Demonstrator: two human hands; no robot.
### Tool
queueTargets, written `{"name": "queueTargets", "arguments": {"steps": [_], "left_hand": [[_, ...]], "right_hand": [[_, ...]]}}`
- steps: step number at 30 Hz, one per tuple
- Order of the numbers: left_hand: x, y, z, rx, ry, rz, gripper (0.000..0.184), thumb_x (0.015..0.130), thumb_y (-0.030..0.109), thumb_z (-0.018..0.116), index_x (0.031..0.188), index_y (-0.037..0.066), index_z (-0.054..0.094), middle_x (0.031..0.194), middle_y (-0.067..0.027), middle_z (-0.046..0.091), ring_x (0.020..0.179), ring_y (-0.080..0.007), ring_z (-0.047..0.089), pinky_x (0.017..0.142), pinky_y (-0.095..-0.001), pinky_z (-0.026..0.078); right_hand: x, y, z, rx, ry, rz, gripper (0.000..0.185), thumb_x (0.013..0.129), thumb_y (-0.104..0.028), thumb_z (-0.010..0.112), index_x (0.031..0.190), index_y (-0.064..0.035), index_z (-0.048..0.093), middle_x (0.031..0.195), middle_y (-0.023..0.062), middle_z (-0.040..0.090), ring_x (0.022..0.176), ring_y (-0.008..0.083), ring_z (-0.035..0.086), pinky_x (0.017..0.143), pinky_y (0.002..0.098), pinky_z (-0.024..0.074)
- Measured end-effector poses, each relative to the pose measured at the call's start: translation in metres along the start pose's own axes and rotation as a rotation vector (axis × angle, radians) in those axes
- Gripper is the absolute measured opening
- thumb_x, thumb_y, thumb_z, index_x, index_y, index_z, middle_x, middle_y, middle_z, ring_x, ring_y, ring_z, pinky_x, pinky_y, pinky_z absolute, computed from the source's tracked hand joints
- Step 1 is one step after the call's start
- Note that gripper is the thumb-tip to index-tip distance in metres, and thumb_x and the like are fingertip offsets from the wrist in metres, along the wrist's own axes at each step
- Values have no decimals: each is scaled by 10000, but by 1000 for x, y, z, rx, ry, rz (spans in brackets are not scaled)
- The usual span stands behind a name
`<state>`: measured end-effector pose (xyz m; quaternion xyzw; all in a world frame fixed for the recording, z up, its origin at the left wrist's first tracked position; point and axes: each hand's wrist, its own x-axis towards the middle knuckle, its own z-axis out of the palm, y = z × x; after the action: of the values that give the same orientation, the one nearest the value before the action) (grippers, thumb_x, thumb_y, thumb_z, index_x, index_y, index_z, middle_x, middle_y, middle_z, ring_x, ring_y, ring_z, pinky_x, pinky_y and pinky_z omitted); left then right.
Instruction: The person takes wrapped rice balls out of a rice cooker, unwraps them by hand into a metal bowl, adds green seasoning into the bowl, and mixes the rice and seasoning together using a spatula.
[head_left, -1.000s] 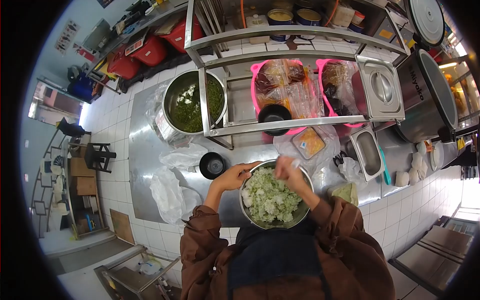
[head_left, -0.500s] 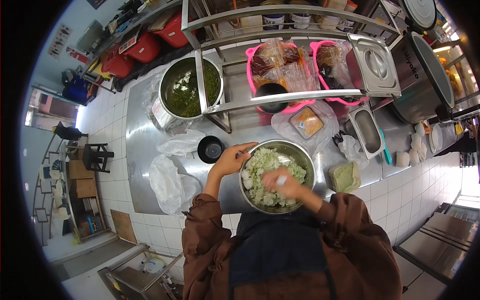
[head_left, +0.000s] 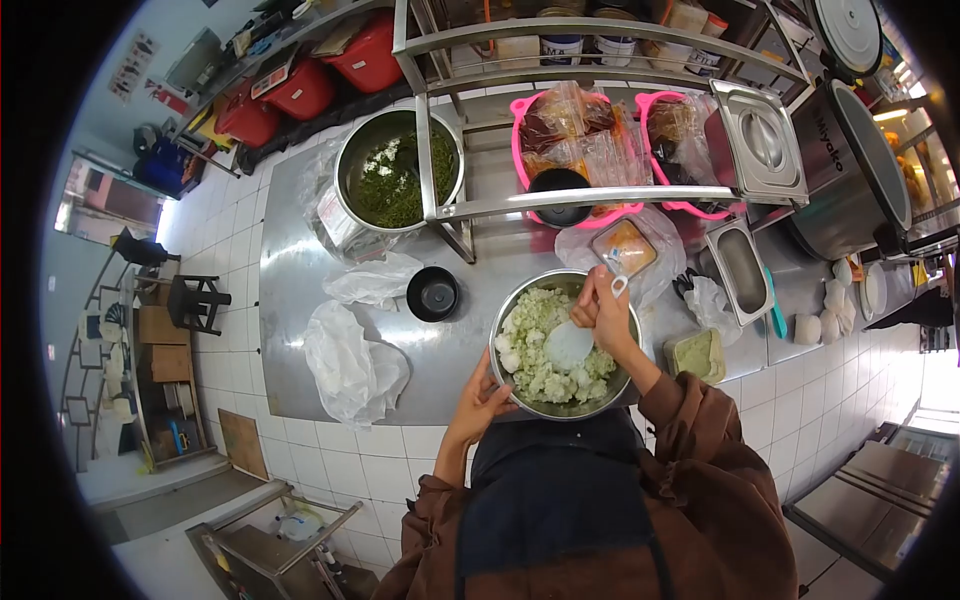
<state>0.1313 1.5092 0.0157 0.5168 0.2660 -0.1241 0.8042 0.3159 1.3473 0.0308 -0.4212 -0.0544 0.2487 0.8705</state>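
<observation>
A metal bowl (head_left: 628,372) holds a pale green and white mass that looks like cooked rice (head_left: 535,330). With my right hand (head_left: 605,312) I grip a whitish rice paddle (head_left: 568,345) by its handle; the handle's ringed end sticks out above my fist and the flat blade stands in the rice. My left hand (head_left: 482,405) holds the bowl's lower left side, thumb near the rim and fingers along the outer wall. Just beyond the bowl, to the upper left, sits a small black bowl (head_left: 433,294).
Crumpled plastic bags (head_left: 345,365) lie on the left of the steel table (head_left: 290,290). A bowl of chopped greens (head_left: 400,180) stands at the back. To the right are a green-filled tub (head_left: 697,355) and a steel pan (head_left: 740,270). A metal rack (head_left: 590,203) crosses over pink baskets (head_left: 518,150).
My left hand has shifted from the bowl's upper left rim down to its lower left side. My right hand has moved up and right, and the paddle's blade now shows.
</observation>
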Motion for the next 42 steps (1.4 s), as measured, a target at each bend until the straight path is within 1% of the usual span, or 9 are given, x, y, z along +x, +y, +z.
{"name": "queueTargets", "arguments": {"steps": [2,6,8,12,15,22,32,37,42], "left_hand": [[2,-6,-3,43,-35,25,742,865,59,534,1421,192,62,1207,-117,490,1013,-180,537,756,-305,514],[2,-4,-5,55,-41,40,744,864,46,530,1421,188,59,1223,-118,476,995,-178,545,755,-300,514],[3,-6,-5,40,-45,67,732,860,54,543,1420,214,100,1050,-81,512,908,-158,553,739,-282,512],[0,0,0,74,21,103,721,858,49,544,1419,209,119,997,-61,483,863,-147,561,707,-260,515],[-2,-2,3,82,78,152,693,854,30,537,1413,195,164,969,-38,453,822,-126,560,681,-246,523],[8,19,-12,190,12,110,641,842,2,534,1388,189,258,953,-6,423,773,-86,548,648,-233,537],[15,29,-21,219,-70,44,666,828,8,567,1386,202,260,920,-17,410,722,-86,545,637,-224,546],[16,33,-22,252,-79,56,655,831,16,566,1384,197,266,920,-22,412,720,-84,541,642,-223,544],[24,42,-27,282,-89,86,652,821,36,587,1378,202,292,923,-21,417,712,-75,534,625,-204,525]], "right_hand": [[12,-1,-7,-38,46,-10,448,945,-360,384,626,-45,387,407,-33,172,320,62,148,343,250,135],[36,-5,-14,-121,-3,-89,435,947,-323,392,613,-44,390,410,-30,210,324,66,171,341,248,141],[38,-10,-15,-140,33,-108,440,946,-320,398,603,-44,399,413,-33,230,332,62,184,343,243,156],[11,-28,2,-192,-85,-81,461,943,-325,401,579,-45,433,433,-21,321,368,58,260,368,228,211],[-8,-41,0,-567,-41,-391,454,934,-341,409,615,-30,498,484,-6,397,422,51,303,397,215,229],[8,-5,-33,-23,38,-103,454,941,-345,396,598,-48,416,423,-41,245,350,62,186,364,252,159],[-1,9,18,175,783,-120,355,938,-310,400,703,-49,446,453,-43,223,380,63,187,382,241,158],[-5,-15,32,182,702,-136,335,945,-306,382,742,-49,453,460,-47,220,391,58,181,391,245,166],[2,-46,38,-59,207,-63,353,952,-316,366,748,-42,453,452,-42,229,387,53,191,390,244,186]]}}
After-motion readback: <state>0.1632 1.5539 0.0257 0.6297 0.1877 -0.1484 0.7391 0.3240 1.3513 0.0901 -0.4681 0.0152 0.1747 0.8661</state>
